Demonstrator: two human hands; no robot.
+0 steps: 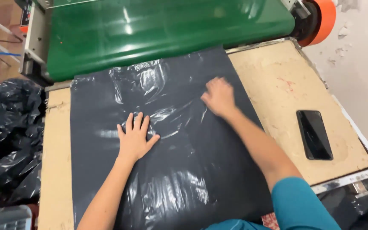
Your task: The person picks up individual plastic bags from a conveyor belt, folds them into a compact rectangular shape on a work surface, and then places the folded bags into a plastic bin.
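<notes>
Black plastic bag (pixel 171 170): flattened stack or sheet of thin glossy film, spread across the middle of the table from the green machine's edge to the near edge; creased and wrinkled under the palms.
Left hand (pixel 135 138): open wide, fingers spread, palm flat on the film near its centre — holding nothing, pressing down.
Right hand (pixel 219 97): blurred, fingers loosely curled, resting on the film toward its far right part; no grasp visible.
Handling, as judged: light, soft, limp — no stiffness to hold a shape; glossy and probably slippery, prone to sliding on itself and trapping air; tears more likely than breakage.
Hold, as judged: best taken at an edge or corner, or governed by flat palms as here; pinching mid-sheet would only raise wrinkles.
Table (pixel 273 81): worn, tan board top with a chipped metal-trimmed rim, scuffed and stained.
Phone (pixel 314 134): dark, lying face up on the bare right part of the table, well apart from the film.
Green machine (pixel 162 30): shiny green cover at the far edge, orange roller end (pixel 326 17) at its right.
Heap of black bags (pixel 7 140): crumpled, left of the table.
Room: pale scuffed wall at right.
</notes>
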